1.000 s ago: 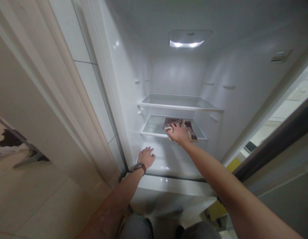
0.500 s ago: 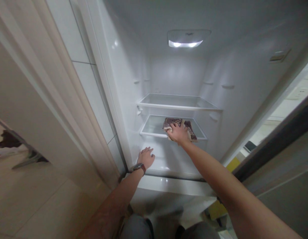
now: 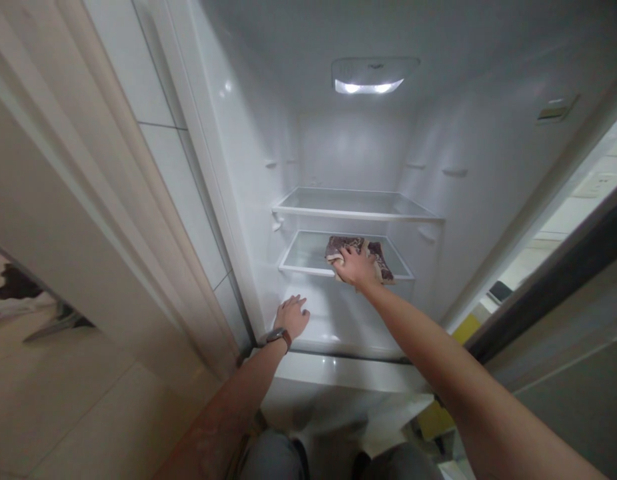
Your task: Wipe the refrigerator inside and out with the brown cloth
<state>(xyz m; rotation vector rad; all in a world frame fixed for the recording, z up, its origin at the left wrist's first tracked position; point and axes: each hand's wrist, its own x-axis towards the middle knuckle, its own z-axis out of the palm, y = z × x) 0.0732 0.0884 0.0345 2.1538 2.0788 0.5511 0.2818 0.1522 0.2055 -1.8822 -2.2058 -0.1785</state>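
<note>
Refrigerator cabinet (image 3: 356, 147), white and plastic-lined, fills most of the view, sitting a touch further left than a second ago, which suggests a small turn of the camera. Inside, a rectangular glass upper shelf with white edging (image 3: 358, 200) lies over a similar white-edged glass lower shelf (image 3: 306, 250); neither has shifted within the cabinet. The lit white plastic lamp housing (image 3: 374, 75) has slid left in view along with them. A folded dark brown cloth with a cream pattern (image 3: 337, 245) lies on the right part of the lower shelf, overlapping its front rim, as it did a moment ago. Of the two hands, the right hand (image 3: 356, 267) grips it palm down, fingers over the top; the work therefore appears to be paused, or confined to this one spot. The left hand (image 3: 292, 317), equally unmoved, rests at the cabinet's lower left, fingers loosely spread, holding nothing. Above it sits a dark-faced wristwatch with a brown strap (image 3: 278, 335).
</note>
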